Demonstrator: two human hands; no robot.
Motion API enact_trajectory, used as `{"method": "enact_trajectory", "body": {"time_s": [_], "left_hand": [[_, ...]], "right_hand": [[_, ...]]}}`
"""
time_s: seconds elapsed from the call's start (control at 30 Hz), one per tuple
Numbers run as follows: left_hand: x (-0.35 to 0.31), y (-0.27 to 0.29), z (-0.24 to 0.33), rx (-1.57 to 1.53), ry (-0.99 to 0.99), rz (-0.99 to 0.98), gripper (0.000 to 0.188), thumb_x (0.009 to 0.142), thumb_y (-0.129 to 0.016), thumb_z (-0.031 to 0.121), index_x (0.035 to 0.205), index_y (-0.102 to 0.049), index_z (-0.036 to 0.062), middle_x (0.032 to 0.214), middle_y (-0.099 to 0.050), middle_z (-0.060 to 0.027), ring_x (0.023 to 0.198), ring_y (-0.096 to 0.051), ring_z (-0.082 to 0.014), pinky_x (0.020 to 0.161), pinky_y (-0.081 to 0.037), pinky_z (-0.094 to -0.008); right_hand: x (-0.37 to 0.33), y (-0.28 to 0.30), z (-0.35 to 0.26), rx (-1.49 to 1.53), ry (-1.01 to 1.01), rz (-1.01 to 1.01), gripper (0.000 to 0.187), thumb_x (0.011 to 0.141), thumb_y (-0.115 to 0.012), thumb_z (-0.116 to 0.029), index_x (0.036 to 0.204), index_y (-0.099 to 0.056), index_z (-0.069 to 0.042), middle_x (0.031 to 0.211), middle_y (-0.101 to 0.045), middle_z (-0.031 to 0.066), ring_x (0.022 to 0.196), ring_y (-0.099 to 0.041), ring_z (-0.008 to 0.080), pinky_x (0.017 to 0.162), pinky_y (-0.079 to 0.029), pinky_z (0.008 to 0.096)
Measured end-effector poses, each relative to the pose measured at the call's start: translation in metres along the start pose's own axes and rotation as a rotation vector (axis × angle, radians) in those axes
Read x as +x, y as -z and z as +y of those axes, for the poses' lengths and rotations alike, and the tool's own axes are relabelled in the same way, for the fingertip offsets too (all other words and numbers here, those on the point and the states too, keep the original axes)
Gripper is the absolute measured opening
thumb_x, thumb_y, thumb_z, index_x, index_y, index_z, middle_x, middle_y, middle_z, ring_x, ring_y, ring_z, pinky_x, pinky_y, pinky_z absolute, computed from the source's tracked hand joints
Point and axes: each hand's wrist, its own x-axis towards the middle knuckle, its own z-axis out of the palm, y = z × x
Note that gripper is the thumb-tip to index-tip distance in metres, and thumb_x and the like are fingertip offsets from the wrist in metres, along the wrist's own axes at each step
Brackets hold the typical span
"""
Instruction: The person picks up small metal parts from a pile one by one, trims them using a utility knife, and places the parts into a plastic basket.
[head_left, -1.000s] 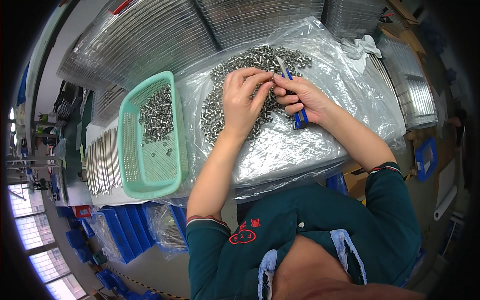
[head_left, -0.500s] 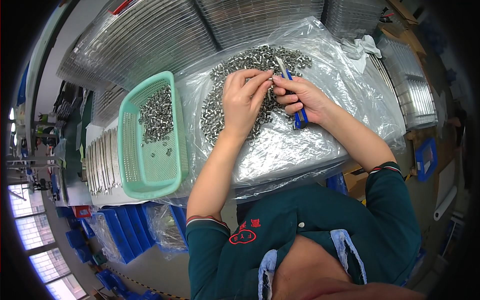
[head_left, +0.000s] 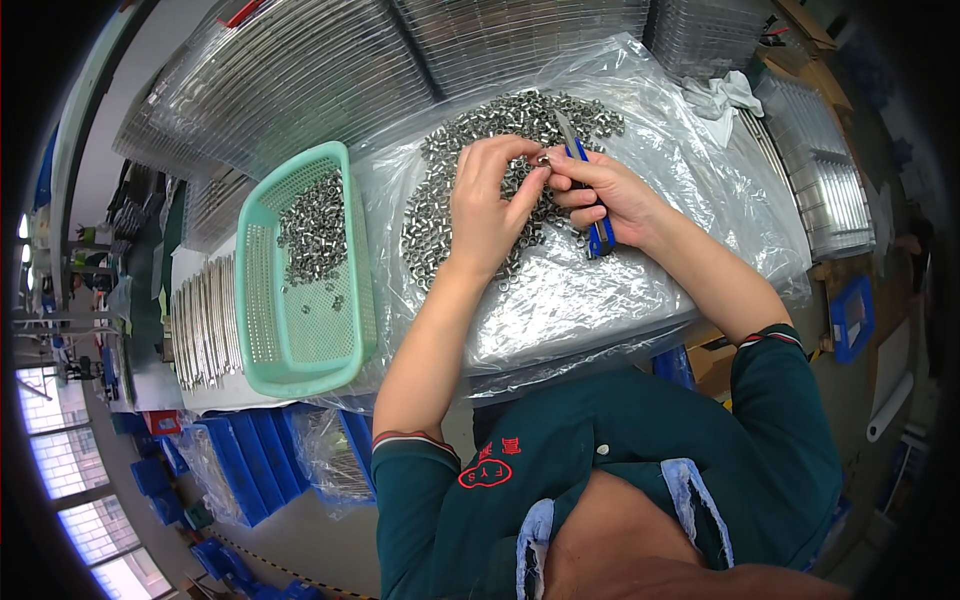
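Observation:
My right hand [head_left: 618,200] is wrapped round a blue utility knife [head_left: 600,236], its blade pointing away from me. A small metal sleeve [head_left: 543,159] sits at the fingertips where my two hands meet. The thumb and fingers of my left hand [head_left: 487,208] curl around it, and my right thumb and forefinger touch it too. Behind and beneath both hands spreads a large pile of short shiny metal sleeves [head_left: 440,222] on clear plastic sheeting [head_left: 570,300].
To the left stands a mint-green perforated basket [head_left: 305,375] partly filled with similar sleeves. Stacked clear plastic trays [head_left: 290,80] line the back, with more trays [head_left: 820,190] at the right. A pale cloth [head_left: 722,100] lies at the back right. Blue bins [head_left: 250,460] sit below the table's left edge.
The thumb and fingers of my left hand have spread a little apart, and the sleeve between the hands shows more plainly. My right hand and the knife have barely moved.

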Motion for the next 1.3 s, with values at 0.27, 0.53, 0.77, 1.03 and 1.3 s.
{"method": "enact_trajectory", "body": {"time_s": [0.27,0.53,0.77,1.03,1.3], "left_hand": [[-0.004,0.001,-0.003,-0.185,0.155,0.081,0.018,0.081,-0.058,0.008,0.098,-0.054,0.0015,0.091,-0.058,-0.0084,0.085,-0.055,-0.0189,0.077,-0.044,-0.0301],[0.011,0.042,-0.014,-0.742,0.441,0.713,0.024,0.09,-0.048,0.022,0.105,-0.05,0.003,0.092,-0.057,-0.0062,0.081,-0.053,-0.0125,0.071,-0.042,-0.0245],[-0.001,0.025,-0.032,0.58,0.244,0.116,0.016,0.08,-0.061,0.022,0.091,-0.062,0.01,0.118,-0.045,-0.0119,0.117,-0.035,-0.0302,0.094,-0.03,-0.0402],[-0.007,0.015,-0.05,0.742,0.324,-0.088,0.014,0.072,-0.067,0.021,0.081,-0.062,0.0123,0.123,-0.043,-0.0143,0.121,-0.027,-0.0354,0.096,-0.022,-0.0497],[0.002,0.009,-0.019,-0.097,0.207,0.105,0.017,0.078,-0.062,0.004,0.094,-0.056,0.0021,0.092,-0.062,-0.0077,0.09,-0.057,-0.0157,0.082,-0.042,-0.0267]], "right_hand": [[0.001,-0.002,-0.002,0.028,-0.014,-0.01,0.016,0.089,-0.051,-0.022,0.094,-0.051,-0.007,0.068,-0.046,-0.005,0.047,-0.035,-0.0025,0.033,-0.026,0.0106],[0.004,0.003,-0.003,0.092,-0.015,-0.041,0.021,0.091,-0.046,-0.023,0.102,-0.05,-0.006,0.067,-0.044,-0.0046,0.045,-0.034,-0.0018,0.032,-0.027,0.0107],[0.004,0.005,-0.002,0.155,0.006,-0.045,0.021,0.088,-0.052,-0.026,0.094,-0.052,-0.006,0.067,-0.046,-0.0044,0.046,-0.035,-0.0019,0.033,-0.026,0.0111],[0.003,0.002,-0.001,0.109,0.007,-0.037,0.021,0.088,-0.053,-0.026,0.092,-0.053,-0.006,0.067,-0.047,-0.0041,0.046,-0.035,-0.002,0.033,-0.026,0.0109],[0.001,-0.004,-0.002,0.007,0.005,0.008,0.017,0.089,-0.05,-0.022,0.094,-0.052,-0.006,0.067,-0.045,-0.0049,0.046,-0.034,-0.0017,0.033,-0.026,0.0113]]}}
